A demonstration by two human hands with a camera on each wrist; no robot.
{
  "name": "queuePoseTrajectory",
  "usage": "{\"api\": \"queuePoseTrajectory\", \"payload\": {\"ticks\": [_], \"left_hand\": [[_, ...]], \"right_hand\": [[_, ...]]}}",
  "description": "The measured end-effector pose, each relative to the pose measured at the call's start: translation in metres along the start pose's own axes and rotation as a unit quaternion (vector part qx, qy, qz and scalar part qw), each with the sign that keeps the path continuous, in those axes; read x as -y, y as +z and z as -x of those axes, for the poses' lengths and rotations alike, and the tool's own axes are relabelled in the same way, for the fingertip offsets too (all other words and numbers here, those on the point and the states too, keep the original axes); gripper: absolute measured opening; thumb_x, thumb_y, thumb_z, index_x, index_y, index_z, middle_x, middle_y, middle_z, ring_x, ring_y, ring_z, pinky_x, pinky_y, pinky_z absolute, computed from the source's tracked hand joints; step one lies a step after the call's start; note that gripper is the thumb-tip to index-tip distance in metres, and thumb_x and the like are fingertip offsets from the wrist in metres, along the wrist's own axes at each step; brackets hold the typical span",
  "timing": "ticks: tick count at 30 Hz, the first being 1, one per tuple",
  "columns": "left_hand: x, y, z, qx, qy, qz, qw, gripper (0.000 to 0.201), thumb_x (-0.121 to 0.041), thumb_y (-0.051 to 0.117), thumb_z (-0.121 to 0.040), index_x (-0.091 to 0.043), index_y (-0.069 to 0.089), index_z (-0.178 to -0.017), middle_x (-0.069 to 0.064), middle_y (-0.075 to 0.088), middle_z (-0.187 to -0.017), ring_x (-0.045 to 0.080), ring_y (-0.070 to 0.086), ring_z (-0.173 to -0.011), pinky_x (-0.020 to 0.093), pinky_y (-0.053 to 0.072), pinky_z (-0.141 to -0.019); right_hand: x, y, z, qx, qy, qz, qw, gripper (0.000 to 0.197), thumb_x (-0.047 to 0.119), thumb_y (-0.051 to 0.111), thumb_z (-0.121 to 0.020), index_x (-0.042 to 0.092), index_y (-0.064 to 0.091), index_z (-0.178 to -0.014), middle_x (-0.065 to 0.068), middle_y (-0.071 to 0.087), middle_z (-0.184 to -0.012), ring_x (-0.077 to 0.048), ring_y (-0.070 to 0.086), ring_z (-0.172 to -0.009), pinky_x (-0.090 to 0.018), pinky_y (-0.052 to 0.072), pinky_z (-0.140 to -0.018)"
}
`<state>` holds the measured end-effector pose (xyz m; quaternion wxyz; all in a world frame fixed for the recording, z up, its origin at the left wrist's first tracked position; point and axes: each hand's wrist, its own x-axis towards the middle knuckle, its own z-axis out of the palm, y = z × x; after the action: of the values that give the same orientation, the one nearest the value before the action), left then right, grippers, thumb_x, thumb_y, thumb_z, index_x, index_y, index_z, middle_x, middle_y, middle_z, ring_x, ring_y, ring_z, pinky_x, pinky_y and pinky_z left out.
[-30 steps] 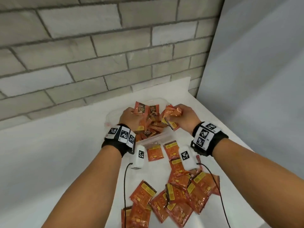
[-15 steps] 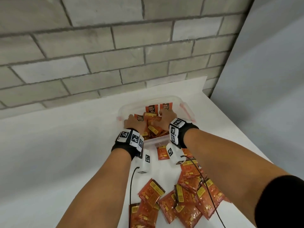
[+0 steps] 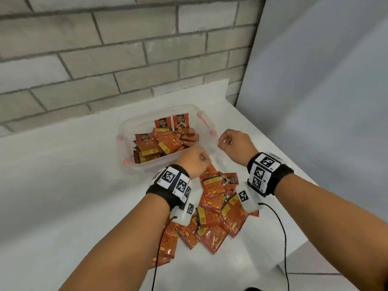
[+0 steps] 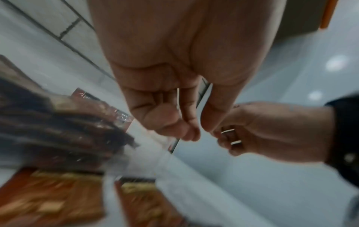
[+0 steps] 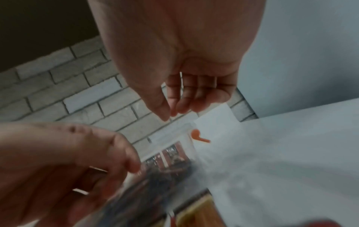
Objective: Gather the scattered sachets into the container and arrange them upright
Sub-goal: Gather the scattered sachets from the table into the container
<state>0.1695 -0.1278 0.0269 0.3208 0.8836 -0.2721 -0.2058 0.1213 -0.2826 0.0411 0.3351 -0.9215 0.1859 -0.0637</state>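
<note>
White bench [image 3: 63,185] set against a grey brick wall [image 3: 105,59]; clear plastic container [image 3: 126,143] with orange latches standing near the wall; inside it, a loose heap of orange sachets [image 3: 159,143], most lying flat or tilted, two sachets [image 3: 172,122] upright against the far wall. Loose pile of sachets [image 3: 212,217] on the bench just in front of the container, overlapping, partly beneath both wrists. Left hand [image 3: 192,162] above the container's near right corner, fingers loosely curled, its grip closed on nothing, as the left wrist view confirms [image 4: 174,107]; right hand [image 3: 233,143] just beyond the container's right side, raised off the bench, fingers loosely bent towards the thumb, its grip likewise vacant in the right wrist view [image 5: 184,92]. Both wrists carry black bands with printed square markers [image 3: 264,169] and white camera units with trailing black cables [image 3: 281,238].
</note>
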Motion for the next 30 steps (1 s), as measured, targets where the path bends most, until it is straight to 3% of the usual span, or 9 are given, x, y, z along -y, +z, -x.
{"api": "queuePoseTrajectory", "payload": {"ticks": [3, 6, 9, 14, 17, 20, 24, 28, 30], "left_hand": [[0.021, 0.025, -0.002, 0.014, -0.066, -0.141, 0.988, 0.025, -0.024, 0.052, -0.094, -0.012, 0.062, -0.112, 0.009, 0.063, -0.113, 0.028, 0.059, -0.105, 0.033, 0.047, -0.086], [0.035, 0.041, -0.001, 0.01, -0.111, -0.192, 0.975, 0.045, -0.014, 0.053, -0.091, -0.012, 0.047, -0.135, 0.014, 0.041, -0.141, 0.033, 0.043, -0.127, 0.042, 0.043, -0.101], [0.037, 0.05, 0.002, -0.007, -0.11, -0.197, 0.974, 0.047, -0.009, 0.054, -0.09, -0.011, 0.043, -0.136, 0.016, 0.03, -0.146, 0.037, 0.027, -0.135, 0.044, 0.035, -0.107], [0.036, 0.045, 0.0, 0.008, -0.14, -0.177, 0.974, 0.039, -0.011, 0.055, -0.092, -0.006, 0.048, -0.13, 0.019, 0.021, -0.148, 0.038, 0.024, -0.136, 0.044, 0.033, -0.109], [0.041, 0.043, -0.002, 0.023, -0.14, -0.181, 0.973, 0.046, -0.016, 0.059, -0.09, -0.009, 0.045, -0.133, 0.018, 0.022, -0.149, 0.039, 0.014, -0.14, 0.046, 0.035, -0.108], [0.044, 0.046, -0.004, 0.014, -0.125, -0.184, 0.975, 0.044, -0.016, 0.06, -0.088, -0.01, 0.046, -0.13, 0.018, 0.031, -0.143, 0.037, 0.028, -0.134, 0.043, 0.038, -0.105], [0.047, 0.047, -0.008, 0.034, -0.11, -0.196, 0.974, 0.047, -0.027, 0.067, -0.085, -0.012, 0.046, -0.125, 0.016, 0.048, -0.13, 0.031, 0.043, -0.122, 0.038, 0.041, -0.098], [0.044, 0.046, -0.006, 0.022, -0.147, -0.192, 0.97, 0.076, -0.037, 0.076, -0.075, -0.014, 0.035, -0.135, 0.015, 0.04, -0.139, 0.035, 0.032, -0.132, 0.044, 0.038, -0.099], [0.041, 0.044, -0.004, 0.024, -0.176, -0.174, 0.969, 0.094, -0.035, 0.079, -0.072, -0.012, 0.022, -0.144, 0.017, 0.03, -0.147, 0.036, 0.024, -0.137, 0.048, 0.034, -0.104]], "right_hand": [[-0.02, 0.016, 0.012, 0.1, 0.053, 0.074, 0.991, 0.019, 0.024, 0.064, -0.087, 0.009, 0.065, -0.097, -0.001, 0.062, -0.085, -0.024, 0.061, -0.09, -0.023, 0.044, -0.07], [-0.024, 0.039, 0.007, 0.16, 0.109, 0.145, 0.97, 0.042, 0.037, 0.06, -0.089, 0.004, 0.059, -0.114, -0.011, 0.062, -0.115, -0.028, 0.059, -0.106, -0.032, 0.048, -0.084], [-0.015, 0.061, 0.001, 0.155, 0.125, 0.17, 0.965, 0.059, 0.051, 0.059, -0.085, 0.005, 0.052, -0.122, -0.014, 0.057, -0.123, -0.03, 0.056, -0.109, -0.034, 0.047, -0.086], [-0.006, 0.079, -0.002, 0.129, 0.172, 0.208, 0.954, 0.065, 0.053, 0.066, -0.078, 0.011, 0.046, -0.125, -0.012, 0.051, -0.127, -0.03, 0.047, -0.117, -0.041, 0.043, -0.097], [-0.007, 0.071, -0.007, 0.145, 0.204, 0.16, 0.955, 0.057, 0.044, 0.076, -0.073, 0.011, 0.052, -0.113, -0.011, 0.058, -0.116, -0.03, 0.056, -0.106, -0.04, 0.049, -0.091], [-0.006, 0.054, -0.006, 0.125, 0.186, 0.069, 0.972, 0.04, 0.024, 0.069, -0.083, 0.005, 0.054, -0.114, -0.012, 0.06, -0.107, -0.027, 0.058, -0.095, -0.031, 0.048, -0.079], [-0.017, 0.029, -0.004, 0.073, 0.161, -0.019, 0.984, 0.037, 0.014, 0.062, -0.087, 0.008, 0.051, -0.122, -0.011, 0.057, -0.12, -0.025, 0.056, -0.103, -0.03, 0.045, -0.078], [-0.041, 0.005, 0.007, 0.083, 0.185, -0.083, 0.976, 0.038, 0.006, 0.062, -0.081, 0.01, 0.054, -0.118, -0.003, 0.057, -0.088, -0.012, 0.053, -0.069, -0.02, 0.038, -0.051], [-0.052, 0.0, 0.015, 0.123, 0.192, -0.062, 0.972, 0.041, 0.008, 0.064, -0.079, 0.01, 0.056, -0.12, -0.003, 0.056, -0.089, -0.01, 0.051, -0.068, -0.019, 0.035, -0.051]]}}
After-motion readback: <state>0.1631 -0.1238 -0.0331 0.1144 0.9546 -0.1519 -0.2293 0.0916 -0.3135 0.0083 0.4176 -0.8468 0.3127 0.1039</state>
